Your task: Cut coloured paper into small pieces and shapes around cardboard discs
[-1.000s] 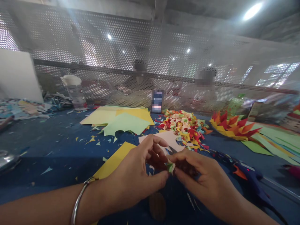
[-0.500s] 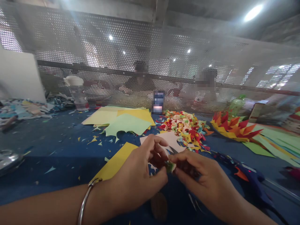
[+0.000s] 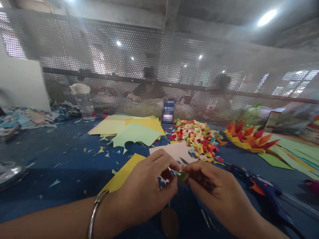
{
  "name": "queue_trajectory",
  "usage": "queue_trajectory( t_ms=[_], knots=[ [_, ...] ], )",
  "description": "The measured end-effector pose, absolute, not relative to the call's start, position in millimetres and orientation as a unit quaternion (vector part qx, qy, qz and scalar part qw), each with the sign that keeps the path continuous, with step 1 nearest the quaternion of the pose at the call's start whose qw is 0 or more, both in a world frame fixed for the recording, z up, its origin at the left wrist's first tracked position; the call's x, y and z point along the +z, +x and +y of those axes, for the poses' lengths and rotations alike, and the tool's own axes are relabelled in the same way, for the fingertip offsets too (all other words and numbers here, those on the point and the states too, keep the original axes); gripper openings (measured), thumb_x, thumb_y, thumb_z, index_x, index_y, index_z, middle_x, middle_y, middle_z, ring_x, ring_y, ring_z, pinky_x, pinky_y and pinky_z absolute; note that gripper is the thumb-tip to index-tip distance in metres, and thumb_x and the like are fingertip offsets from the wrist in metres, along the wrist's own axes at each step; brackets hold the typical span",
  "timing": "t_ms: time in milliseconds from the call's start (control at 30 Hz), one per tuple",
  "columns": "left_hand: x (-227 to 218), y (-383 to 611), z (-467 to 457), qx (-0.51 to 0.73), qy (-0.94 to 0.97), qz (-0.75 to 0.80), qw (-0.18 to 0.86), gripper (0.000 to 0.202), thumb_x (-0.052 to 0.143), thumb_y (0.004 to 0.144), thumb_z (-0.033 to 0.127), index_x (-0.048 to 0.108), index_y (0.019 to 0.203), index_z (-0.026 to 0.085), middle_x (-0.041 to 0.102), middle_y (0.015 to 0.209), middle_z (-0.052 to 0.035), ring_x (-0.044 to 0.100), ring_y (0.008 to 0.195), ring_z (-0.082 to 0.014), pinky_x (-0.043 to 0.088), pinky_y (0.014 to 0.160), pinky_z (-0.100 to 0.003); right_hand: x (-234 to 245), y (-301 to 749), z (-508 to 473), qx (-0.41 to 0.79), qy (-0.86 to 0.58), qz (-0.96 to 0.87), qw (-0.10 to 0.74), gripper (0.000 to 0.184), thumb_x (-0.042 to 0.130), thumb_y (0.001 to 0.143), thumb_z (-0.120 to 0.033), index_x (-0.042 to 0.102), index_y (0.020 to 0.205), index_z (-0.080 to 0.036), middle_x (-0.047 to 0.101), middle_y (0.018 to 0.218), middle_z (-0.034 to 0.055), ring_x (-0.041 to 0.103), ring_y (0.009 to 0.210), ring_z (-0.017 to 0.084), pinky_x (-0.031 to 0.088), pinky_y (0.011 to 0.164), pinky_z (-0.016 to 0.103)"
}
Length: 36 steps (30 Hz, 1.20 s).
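My left hand (image 3: 147,189) and my right hand (image 3: 211,191) meet over the blue table (image 3: 62,176), fingertips pinched together on a small green folded paper piece (image 3: 181,175). A metal bangle (image 3: 96,212) circles my left wrist. Under my hands lie a yellow sheet (image 3: 122,176) and a pale pink sheet (image 3: 174,151). Just beyond is a heap of small folded paper pieces (image 3: 196,136) in red, yellow and green.
Yellow and green sheets (image 3: 129,129) lie further back, a spiky orange-red paper form (image 3: 249,137) and green strips (image 3: 294,152) at right. A dark glue gun (image 3: 264,191) lies by my right hand. A lidded cup (image 3: 83,101) stands back left. Two people sit behind the perforated screen (image 3: 159,66).
My hands have stayed together on the small paper piece, fingers shifting slightly around it; the view has tilted a little.
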<state>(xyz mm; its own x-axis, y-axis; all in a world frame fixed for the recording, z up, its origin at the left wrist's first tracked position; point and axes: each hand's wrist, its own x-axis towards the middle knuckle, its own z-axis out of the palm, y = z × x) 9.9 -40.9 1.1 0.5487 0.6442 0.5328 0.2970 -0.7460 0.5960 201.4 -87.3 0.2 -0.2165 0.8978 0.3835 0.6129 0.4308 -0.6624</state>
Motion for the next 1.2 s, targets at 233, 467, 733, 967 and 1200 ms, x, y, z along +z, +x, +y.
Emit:
queue_trajectory(
  t_ms=[233, 467, 733, 967, 1200],
  knots=[
    [0.7, 8.4, -41.2, 0.403, 0.864, 0.245, 0.175, 0.020, 0.053, 0.080, 0.006, 0.061, 0.090, 0.020, 0.064, 0.088, -0.0029, 0.060, 0.080, -0.0153, 0.049, 0.070, -0.027, -1.4, 203.4, -86.2, 0.211, -0.490, -0.756, 0.378, 0.018, 0.052, 0.088, -0.018, 0.061, 0.102, -0.022, 0.067, 0.085, -0.0003, 0.063, 0.071, 0.015, 0.049, 0.064, 0.025],
    [-3.4, 7.8, -39.2, 0.384, 0.873, 0.254, 0.163, 0.019, 0.053, 0.081, 0.007, 0.063, 0.090, 0.020, 0.063, 0.088, -0.0019, 0.059, 0.078, -0.0143, 0.047, 0.069, -0.026, -3.0, 204.7, -86.6, 0.216, -0.492, -0.754, 0.377, 0.020, 0.053, 0.086, -0.015, 0.060, 0.103, -0.023, 0.067, 0.084, -0.0013, 0.062, 0.070, 0.014, 0.049, 0.064, 0.025],
    [-2.1, 9.0, -40.4, 0.375, 0.851, 0.283, 0.236, 0.023, 0.053, 0.080, 0.011, 0.062, 0.099, 0.021, 0.063, 0.096, -0.0028, 0.062, 0.074, -0.0132, 0.051, 0.069, -0.027, 1.3, 201.6, -84.9, 0.196, -0.504, -0.752, 0.377, 0.013, 0.051, 0.089, -0.023, 0.062, 0.096, -0.022, 0.065, 0.076, -0.0005, 0.058, 0.062, 0.014, 0.046, 0.057, 0.024],
    [-0.2, 10.7, -41.7, 0.355, 0.824, 0.309, 0.314, 0.020, 0.053, 0.078, 0.011, 0.059, 0.094, 0.022, 0.066, 0.091, -0.0001, 0.065, 0.071, -0.0127, 0.052, 0.068, -0.027, 0.0, 201.8, -84.3, 0.204, -0.506, -0.753, 0.367, 0.013, 0.052, 0.089, -0.024, 0.061, 0.098, -0.022, 0.066, 0.080, -0.0005, 0.059, 0.065, 0.014, 0.047, 0.060, 0.024],
    [-2.6, 14.2, -36.1, 0.372, 0.811, 0.320, 0.318, 0.015, 0.049, 0.077, 0.009, 0.055, 0.085, 0.020, 0.063, 0.079, 0.0012, 0.062, 0.068, -0.0129, 0.048, 0.060, -0.025, 0.5, 199.0, -82.7, 0.202, -0.525, -0.749, 0.351, 0.010, 0.053, 0.090, -0.025, 0.061, 0.095, -0.022, 0.065, 0.078, -0.0015, 0.058, 0.062, 0.013, 0.046, 0.058, 0.023]
  ],
)
